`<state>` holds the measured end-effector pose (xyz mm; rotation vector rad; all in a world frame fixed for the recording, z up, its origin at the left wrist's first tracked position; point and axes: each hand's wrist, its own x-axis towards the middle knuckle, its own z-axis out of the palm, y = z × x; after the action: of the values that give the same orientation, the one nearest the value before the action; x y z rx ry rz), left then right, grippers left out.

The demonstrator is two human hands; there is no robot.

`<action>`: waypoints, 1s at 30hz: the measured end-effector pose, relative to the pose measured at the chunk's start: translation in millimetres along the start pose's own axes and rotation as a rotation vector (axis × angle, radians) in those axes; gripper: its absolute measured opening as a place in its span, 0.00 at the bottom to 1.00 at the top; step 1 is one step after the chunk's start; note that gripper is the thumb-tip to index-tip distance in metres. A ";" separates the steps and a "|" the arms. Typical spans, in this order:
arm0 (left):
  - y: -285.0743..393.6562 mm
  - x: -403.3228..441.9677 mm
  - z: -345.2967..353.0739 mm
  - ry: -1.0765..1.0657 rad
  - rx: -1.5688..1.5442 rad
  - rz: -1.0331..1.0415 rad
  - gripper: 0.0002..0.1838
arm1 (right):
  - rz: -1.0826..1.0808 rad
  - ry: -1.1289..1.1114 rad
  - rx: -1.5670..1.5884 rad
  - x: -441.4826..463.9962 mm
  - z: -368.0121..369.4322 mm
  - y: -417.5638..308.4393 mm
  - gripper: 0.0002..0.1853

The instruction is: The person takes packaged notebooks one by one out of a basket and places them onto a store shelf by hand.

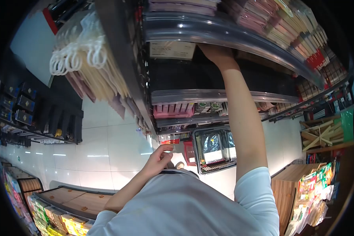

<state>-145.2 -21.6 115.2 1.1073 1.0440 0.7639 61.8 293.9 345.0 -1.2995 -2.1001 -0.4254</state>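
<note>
My right arm stretches up into a dark shelf (185, 76). Only the wrist and back of my right hand (216, 54) show; its fingers are hidden under the shelf above, so I cannot tell what they touch. Just left of that hand lies a pale box labelled "NOTEBOOK" (172, 50). In front of my waist hangs my left hand (159, 159), open with loosely bent fingers and nothing visible in it.
A black crate (215, 171) with dark plastic-wrapped contents stands on the floor beside a red stool (189, 153). Bundles with white hooks (76, 59) hang at the left. Wood-sided display stands (289, 181) are at lower right and lower left. Clear shelf lips (224, 27) run above my right hand.
</note>
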 end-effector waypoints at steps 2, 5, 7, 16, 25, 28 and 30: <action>5.9 -1.1 3.4 -0.003 -0.010 -0.045 0.20 | 0.117 -0.077 0.155 -11.0 -19.9 -3.7 0.31; -6.1 2.2 4.9 -0.014 0.033 -0.029 0.19 | 0.289 -0.132 0.372 -50.1 -42.2 -8.8 0.23; -16.9 4.7 7.0 -0.011 0.055 -0.012 0.19 | 0.542 -0.254 0.664 -94.4 -64.7 -10.7 0.19; -47.1 16.3 26.8 -0.049 0.189 -0.046 0.18 | 1.213 -0.265 0.960 -409.4 -8.1 53.5 0.17; -36.3 15.0 68.9 -0.150 0.346 -0.123 0.18 | 1.746 -0.369 0.720 -665.9 98.4 61.5 0.25; -31.3 9.6 80.6 -0.132 0.372 -0.177 0.19 | 2.136 -0.106 0.722 -657.9 116.6 59.5 0.25; -32.3 4.4 83.5 -0.114 0.398 -0.199 0.19 | 2.198 -0.038 0.705 -652.9 113.6 56.6 0.45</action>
<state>-65.6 -55.0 91.1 1.3422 1.2187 0.3358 281.9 -62.1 -171.9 -2.0503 0.1450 1.1080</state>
